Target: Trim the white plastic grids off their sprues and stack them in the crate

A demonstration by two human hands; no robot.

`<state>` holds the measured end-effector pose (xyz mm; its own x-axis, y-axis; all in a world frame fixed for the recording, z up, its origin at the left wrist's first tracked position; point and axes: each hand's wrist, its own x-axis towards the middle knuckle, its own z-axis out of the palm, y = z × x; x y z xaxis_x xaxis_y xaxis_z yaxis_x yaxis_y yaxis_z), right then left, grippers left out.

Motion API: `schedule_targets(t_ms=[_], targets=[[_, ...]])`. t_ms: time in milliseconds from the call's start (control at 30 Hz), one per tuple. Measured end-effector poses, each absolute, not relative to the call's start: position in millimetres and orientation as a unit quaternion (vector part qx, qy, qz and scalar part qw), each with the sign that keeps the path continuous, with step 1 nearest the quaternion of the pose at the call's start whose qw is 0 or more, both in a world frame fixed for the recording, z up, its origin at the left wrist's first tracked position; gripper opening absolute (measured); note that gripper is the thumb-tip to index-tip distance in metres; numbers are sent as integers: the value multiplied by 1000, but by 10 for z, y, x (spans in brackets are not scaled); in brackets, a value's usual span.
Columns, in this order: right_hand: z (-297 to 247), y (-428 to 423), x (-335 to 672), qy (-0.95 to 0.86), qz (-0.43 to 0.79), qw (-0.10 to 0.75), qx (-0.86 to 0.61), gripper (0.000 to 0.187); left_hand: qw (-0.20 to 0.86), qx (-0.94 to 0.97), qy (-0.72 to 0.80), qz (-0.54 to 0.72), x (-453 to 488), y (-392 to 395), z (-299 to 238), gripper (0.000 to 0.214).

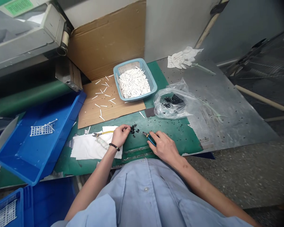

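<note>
My right hand (165, 145) is closed around a pair of small blue-handled cutting pliers (151, 139), whose jaws point left. A small heap of shiny black pieces (133, 128) lies on the green mat just left of the jaws. At the heap's left edge, my left hand (120, 135) has thumb and forefinger pressed together; what they pinch, if anything, is too small to tell. Beneath the left wrist is a white cloth (85, 148), with yellow-handled pliers (105, 133) lying across it.
A light blue basket (153, 84) of white sticks stands behind, partly on cardboard (90, 110) strewn with loose sticks. Right of it are a see-through bag (159, 105) of black pieces and white gloves (181, 59). A blue bin (21, 157) with a white grid piece stands left.
</note>
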<state>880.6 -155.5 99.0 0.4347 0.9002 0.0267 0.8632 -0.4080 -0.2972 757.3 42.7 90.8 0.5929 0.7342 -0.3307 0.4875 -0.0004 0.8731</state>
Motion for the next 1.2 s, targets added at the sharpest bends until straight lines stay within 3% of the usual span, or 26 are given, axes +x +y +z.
schedule_targets(t_ms=[133, 400, 500, 633, 733, 1200], targets=[[988, -1557, 8792, -523, 80, 135, -838, 32, 412, 826, 379, 68, 7559, 438, 836, 14], [990, -1556, 8802, -519, 74, 144, -840, 32, 382, 832, 399, 46, 7501, 448, 893, 5], [1029, -1538, 8786, -528, 67, 165, -830, 33, 453, 775, 438, 48, 7497, 403, 921, 10], [1097, -1476, 8730, -551, 63, 202, -807, 35, 703, 530, 471, 52, 7512, 260, 1041, 21], [1138, -1423, 8688, -565, 58, 209, -796, 36, 813, 383, 436, 46, 7518, 165, 1126, 31], [1162, -1384, 8654, -579, 44, 188, -792, 37, 839, 353, 411, 49, 7495, 81, 1220, 33]])
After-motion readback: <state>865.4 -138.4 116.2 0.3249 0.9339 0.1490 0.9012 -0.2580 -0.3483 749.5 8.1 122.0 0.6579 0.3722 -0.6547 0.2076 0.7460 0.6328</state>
